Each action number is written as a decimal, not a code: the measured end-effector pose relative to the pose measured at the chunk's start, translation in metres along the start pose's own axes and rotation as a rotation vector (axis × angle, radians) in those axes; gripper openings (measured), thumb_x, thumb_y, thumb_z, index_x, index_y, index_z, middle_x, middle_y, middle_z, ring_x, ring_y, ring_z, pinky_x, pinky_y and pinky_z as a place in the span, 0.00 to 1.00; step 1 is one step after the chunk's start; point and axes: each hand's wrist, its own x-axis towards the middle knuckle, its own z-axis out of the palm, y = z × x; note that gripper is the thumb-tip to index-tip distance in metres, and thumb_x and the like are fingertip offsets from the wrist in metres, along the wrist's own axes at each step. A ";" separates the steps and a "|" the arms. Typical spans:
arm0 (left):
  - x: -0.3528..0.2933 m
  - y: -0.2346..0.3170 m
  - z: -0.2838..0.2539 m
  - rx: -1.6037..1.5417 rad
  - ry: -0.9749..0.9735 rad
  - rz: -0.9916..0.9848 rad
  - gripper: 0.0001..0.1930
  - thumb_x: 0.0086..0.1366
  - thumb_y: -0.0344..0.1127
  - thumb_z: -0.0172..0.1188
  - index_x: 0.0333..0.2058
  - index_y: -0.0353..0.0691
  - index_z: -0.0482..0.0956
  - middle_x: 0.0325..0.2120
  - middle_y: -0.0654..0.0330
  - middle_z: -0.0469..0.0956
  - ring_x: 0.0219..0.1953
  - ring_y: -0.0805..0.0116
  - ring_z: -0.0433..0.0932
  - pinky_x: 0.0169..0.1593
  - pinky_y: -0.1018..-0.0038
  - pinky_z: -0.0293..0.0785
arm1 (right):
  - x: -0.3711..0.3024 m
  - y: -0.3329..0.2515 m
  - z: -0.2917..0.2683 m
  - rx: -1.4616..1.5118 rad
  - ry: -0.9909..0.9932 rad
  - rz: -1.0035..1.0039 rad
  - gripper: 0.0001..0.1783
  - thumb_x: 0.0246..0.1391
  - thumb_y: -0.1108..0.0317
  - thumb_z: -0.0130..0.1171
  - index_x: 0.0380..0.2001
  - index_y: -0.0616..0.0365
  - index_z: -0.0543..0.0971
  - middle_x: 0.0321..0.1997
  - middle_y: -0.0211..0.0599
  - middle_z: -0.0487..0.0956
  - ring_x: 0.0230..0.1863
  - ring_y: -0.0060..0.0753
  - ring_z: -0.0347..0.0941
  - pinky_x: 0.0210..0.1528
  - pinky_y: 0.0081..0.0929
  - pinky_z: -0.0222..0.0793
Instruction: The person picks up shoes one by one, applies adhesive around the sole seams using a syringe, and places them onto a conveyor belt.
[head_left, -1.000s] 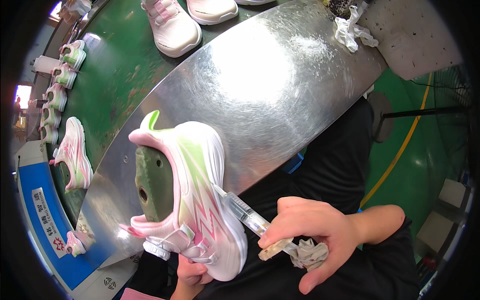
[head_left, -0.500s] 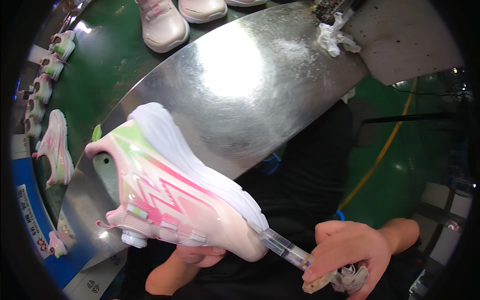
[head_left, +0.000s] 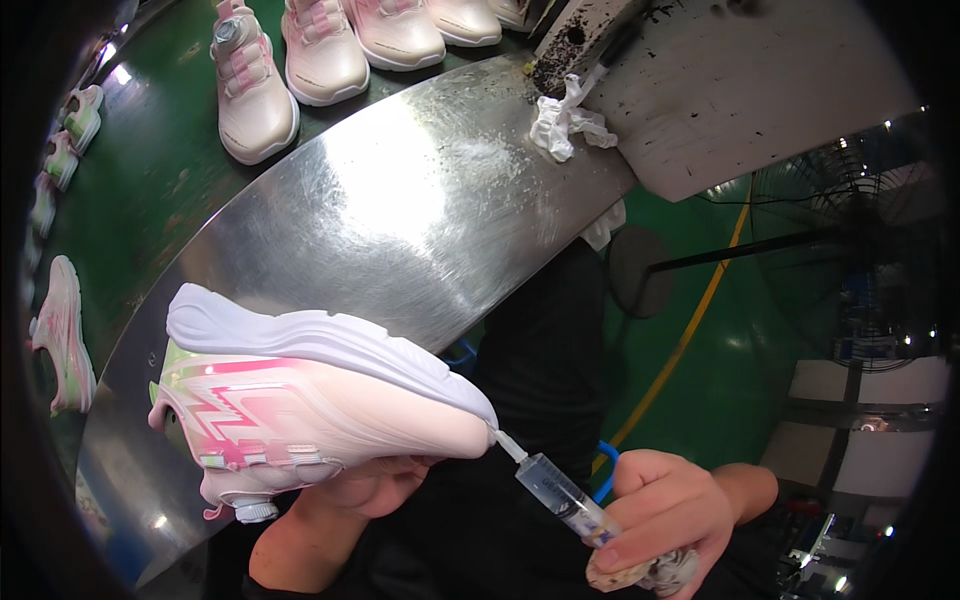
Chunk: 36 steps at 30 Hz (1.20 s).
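Observation:
A pink and white sneaker (head_left: 330, 400) with green at the heel is tipped, its white sole facing up and away. My left hand (head_left: 370, 487) holds it from beneath near the toe, with its fingers partly hidden behind the upper. My right hand (head_left: 675, 505) is closed around a clear syringe (head_left: 562, 497). The syringe's narrow white tip meets the toe, where upper and sole join. A crumpled greyish cloth or tissue (head_left: 672, 570) is tucked in the same hand, below the syringe.
A shiny metal work surface (head_left: 400, 250) curves across the middle, with crumpled white tissue (head_left: 568, 122) at its far right. Finished-looking sneakers (head_left: 255, 95) stand in a row on the green surface beyond. Another sneaker (head_left: 65, 340) lies at the left. A fan (head_left: 860, 230) stands at the right.
The sneaker has been turned so its sole lies more level and faces upward. The syringe's narrow tip shows more plainly at the toe. The whole view has shifted toward the right.

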 end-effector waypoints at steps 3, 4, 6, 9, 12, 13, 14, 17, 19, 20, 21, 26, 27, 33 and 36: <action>0.008 0.000 0.008 0.000 -0.052 0.054 0.39 0.44 0.19 0.67 0.57 0.46 0.64 0.48 0.52 0.72 0.51 0.53 0.73 0.51 0.69 0.77 | 0.001 0.002 0.004 -0.110 -0.008 -0.036 0.36 0.40 0.43 0.68 0.43 0.64 0.76 0.35 0.32 0.81 0.28 0.29 0.73 0.27 0.28 0.52; 0.010 0.000 0.011 -0.059 -0.043 0.067 0.39 0.46 0.16 0.63 0.58 0.46 0.62 0.50 0.53 0.71 0.52 0.56 0.73 0.52 0.67 0.76 | 0.002 0.003 0.005 -0.115 -0.009 -0.034 0.36 0.40 0.43 0.68 0.43 0.64 0.76 0.35 0.32 0.81 0.28 0.29 0.73 0.27 0.28 0.52; 0.011 0.000 0.014 -0.120 -0.036 0.083 0.39 0.48 0.13 0.60 0.60 0.45 0.61 0.52 0.54 0.71 0.52 0.58 0.74 0.53 0.64 0.75 | 0.004 0.003 0.008 -0.206 -0.049 -0.064 0.34 0.42 0.44 0.68 0.42 0.63 0.76 0.36 0.31 0.81 0.29 0.29 0.74 0.27 0.28 0.51; 0.014 0.001 0.014 -0.124 -0.089 0.086 0.35 0.52 0.16 0.59 0.59 0.45 0.61 0.52 0.54 0.71 0.53 0.58 0.73 0.53 0.64 0.75 | 0.006 0.003 0.012 -0.299 -0.056 -0.046 0.32 0.42 0.45 0.67 0.42 0.61 0.76 0.32 0.28 0.80 0.22 0.30 0.68 0.26 0.27 0.51; 0.022 0.001 0.008 -0.143 -0.198 0.111 0.31 0.56 0.18 0.59 0.58 0.44 0.64 0.51 0.54 0.72 0.53 0.59 0.73 0.53 0.65 0.76 | 0.002 0.008 0.015 -0.405 -0.098 -0.037 0.32 0.42 0.47 0.68 0.44 0.60 0.75 0.33 0.30 0.78 0.22 0.32 0.63 0.28 0.26 0.54; 0.020 0.001 0.007 -0.163 -0.219 0.103 0.28 0.57 0.20 0.58 0.56 0.43 0.65 0.50 0.54 0.73 0.52 0.59 0.74 0.52 0.66 0.77 | -0.001 0.013 0.019 -0.519 -0.077 -0.068 0.27 0.42 0.50 0.68 0.42 0.56 0.78 0.33 0.27 0.79 0.22 0.27 0.60 0.26 0.23 0.52; 0.019 0.002 0.007 -0.183 -0.240 0.094 0.25 0.59 0.21 0.58 0.55 0.43 0.67 0.49 0.54 0.74 0.52 0.59 0.74 0.50 0.68 0.78 | -0.001 0.017 0.023 -0.632 -0.055 -0.100 0.22 0.43 0.52 0.68 0.40 0.51 0.80 0.34 0.25 0.80 0.22 0.22 0.57 0.24 0.19 0.51; 0.016 0.002 0.008 -0.188 -0.204 0.055 0.24 0.60 0.22 0.57 0.55 0.42 0.67 0.49 0.54 0.74 0.52 0.59 0.74 0.50 0.69 0.78 | 0.003 0.027 0.033 -0.729 0.039 -0.141 0.16 0.43 0.52 0.67 0.35 0.43 0.81 0.30 0.21 0.78 0.20 0.21 0.50 0.21 0.17 0.46; 0.014 0.003 0.010 -0.179 -0.178 0.037 0.23 0.60 0.23 0.57 0.54 0.42 0.68 0.48 0.54 0.74 0.52 0.59 0.74 0.49 0.69 0.79 | 0.004 0.028 0.037 -0.790 0.076 -0.144 0.16 0.42 0.51 0.68 0.35 0.41 0.81 0.29 0.19 0.77 0.22 0.21 0.50 0.21 0.16 0.45; 0.013 0.002 0.011 -0.175 -0.172 0.032 0.22 0.61 0.23 0.57 0.54 0.42 0.68 0.48 0.54 0.74 0.52 0.59 0.74 0.49 0.70 0.79 | 0.005 0.029 0.039 -0.793 0.071 -0.148 0.16 0.42 0.51 0.68 0.35 0.41 0.81 0.29 0.19 0.77 0.22 0.21 0.50 0.21 0.16 0.45; 0.013 0.003 0.011 -0.169 -0.165 0.032 0.22 0.61 0.24 0.57 0.54 0.42 0.68 0.48 0.54 0.74 0.52 0.59 0.74 0.48 0.70 0.79 | 0.006 0.031 0.040 -0.820 0.086 -0.167 0.16 0.41 0.51 0.68 0.35 0.41 0.81 0.29 0.19 0.77 0.22 0.21 0.50 0.21 0.16 0.45; 0.015 0.003 0.016 -0.154 -0.183 0.061 0.20 0.63 0.27 0.56 0.54 0.41 0.68 0.48 0.53 0.75 0.51 0.58 0.75 0.46 0.73 0.80 | 0.007 0.038 0.042 -0.888 0.077 -0.192 0.17 0.40 0.51 0.69 0.35 0.40 0.81 0.28 0.18 0.77 0.22 0.21 0.50 0.21 0.15 0.46; 0.014 0.004 0.020 -0.147 -0.185 0.068 0.20 0.63 0.27 0.56 0.54 0.41 0.68 0.48 0.53 0.75 0.51 0.58 0.75 0.46 0.73 0.80 | 0.006 0.036 0.042 -0.887 0.085 -0.198 0.17 0.39 0.51 0.69 0.35 0.40 0.81 0.28 0.17 0.76 0.22 0.21 0.50 0.21 0.15 0.45; 0.011 0.007 0.026 -0.054 -0.193 0.090 0.18 0.64 0.36 0.57 0.52 0.40 0.71 0.49 0.53 0.74 0.55 0.56 0.71 0.46 0.76 0.79 | -0.003 0.039 0.042 -0.902 0.058 -0.214 0.19 0.39 0.51 0.70 0.36 0.41 0.80 0.27 0.16 0.76 0.22 0.21 0.50 0.22 0.16 0.45; 0.015 0.009 0.024 -0.050 -0.196 0.078 0.18 0.65 0.36 0.56 0.53 0.41 0.71 0.50 0.54 0.74 0.56 0.55 0.71 0.46 0.75 0.79 | -0.001 0.040 0.042 -0.919 0.048 -0.202 0.19 0.38 0.51 0.70 0.36 0.41 0.80 0.27 0.17 0.75 0.21 0.21 0.50 0.22 0.17 0.45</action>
